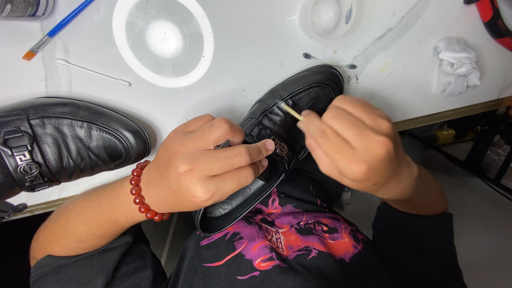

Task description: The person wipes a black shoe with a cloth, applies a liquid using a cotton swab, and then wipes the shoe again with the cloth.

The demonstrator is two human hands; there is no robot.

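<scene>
I see my left hand [205, 162] clamped around a black shoe [298, 101] that lies tilted across the table edge [448, 113] and my lap. My right hand [354, 144] pinches a cotton swab [289, 110], its tip touching the leather near the metal buckle [281, 148]. A second shoe [64, 141] sits to the left, a white bowl [162, 40] beyond.

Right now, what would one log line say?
left hand: holds black shoe | right hand: cotton swab on shoe | second shoe: table
</scene>
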